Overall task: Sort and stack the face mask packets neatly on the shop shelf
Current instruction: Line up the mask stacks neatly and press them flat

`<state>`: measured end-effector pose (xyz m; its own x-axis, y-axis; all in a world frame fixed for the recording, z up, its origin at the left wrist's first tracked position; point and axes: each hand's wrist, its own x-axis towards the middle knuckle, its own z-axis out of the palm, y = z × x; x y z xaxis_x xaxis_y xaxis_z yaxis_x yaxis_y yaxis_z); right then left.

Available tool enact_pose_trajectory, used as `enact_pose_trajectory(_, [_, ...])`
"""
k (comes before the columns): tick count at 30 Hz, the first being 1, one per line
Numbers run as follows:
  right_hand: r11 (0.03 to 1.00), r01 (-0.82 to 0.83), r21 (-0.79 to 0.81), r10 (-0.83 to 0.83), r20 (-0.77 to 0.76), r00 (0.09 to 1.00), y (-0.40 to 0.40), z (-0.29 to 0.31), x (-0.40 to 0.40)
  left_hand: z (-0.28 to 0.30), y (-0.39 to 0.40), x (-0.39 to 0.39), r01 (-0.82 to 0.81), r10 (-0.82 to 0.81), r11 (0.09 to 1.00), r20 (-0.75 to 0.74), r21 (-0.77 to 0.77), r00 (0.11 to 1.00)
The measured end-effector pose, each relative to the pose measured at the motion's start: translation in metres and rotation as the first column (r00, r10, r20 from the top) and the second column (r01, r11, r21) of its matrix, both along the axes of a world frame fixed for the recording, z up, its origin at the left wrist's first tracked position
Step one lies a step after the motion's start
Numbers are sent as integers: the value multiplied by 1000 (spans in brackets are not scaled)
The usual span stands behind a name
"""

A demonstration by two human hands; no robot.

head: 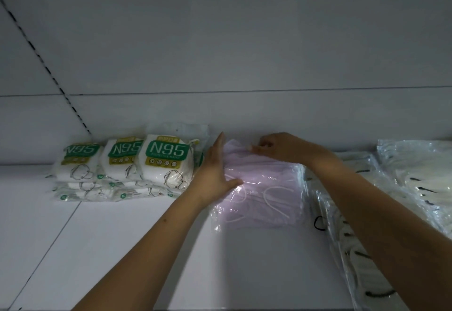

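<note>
Hands at work on a white shop shelf, squaring up a packet of lilac masks set near the back wall, between N95 packets on the left and clear packets of pale masks on the right. Left hand flat and straight-fingered against the lilac packet's left edge, thumb laid on the film; right hand curled at the far top edge, fingertips pinching the wrapper there.

Likely trouble from here: slick, crinkled film sliding over the smooth painted shelf, so too hard a push from the left apt to skew the packet or shove it against the loose, overlapping packets on the right, already spread untidily toward the near edge. Soft, flat contents with thin white ear loops inside, prone to bunching and buckling under a pinch rather than moving as one block. N95 packets bulkier, pillow-like, white with green labels, stacked two layers high just beside the left hand; a careless nudge from that wrist enough to topple the top row
</note>
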<state>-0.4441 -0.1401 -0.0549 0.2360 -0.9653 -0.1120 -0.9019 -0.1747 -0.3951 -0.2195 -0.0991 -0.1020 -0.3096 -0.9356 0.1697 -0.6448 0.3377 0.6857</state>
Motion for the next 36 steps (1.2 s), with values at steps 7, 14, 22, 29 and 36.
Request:
enact_pose_trajectory(7, [980,-172,99,194,-293,936,9,-5,12,0,12,-6,-4,21,987,108,-159,994])
enact_pose_trajectory(14, [939,-218,265,256,-118,960,-2,-2,10,-10,24,-9,-15,128,938,305,-347,944])
enact_pose_trajectory(22, [913,-189,361,207,-10,978,-17,14,0,-14,27,-10,90,192,821,420,-564,887])
enact_pose_trajectory(29, [956,48,-290,-117,-228,966,8,-30,8,-61,42,-13,154,77,925,568,-348,819])
enact_pose_trajectory(36, [954,-6,-299,-74,-255,964,22,-71,14,-66,56,3,246,0,876,509,-416,861])
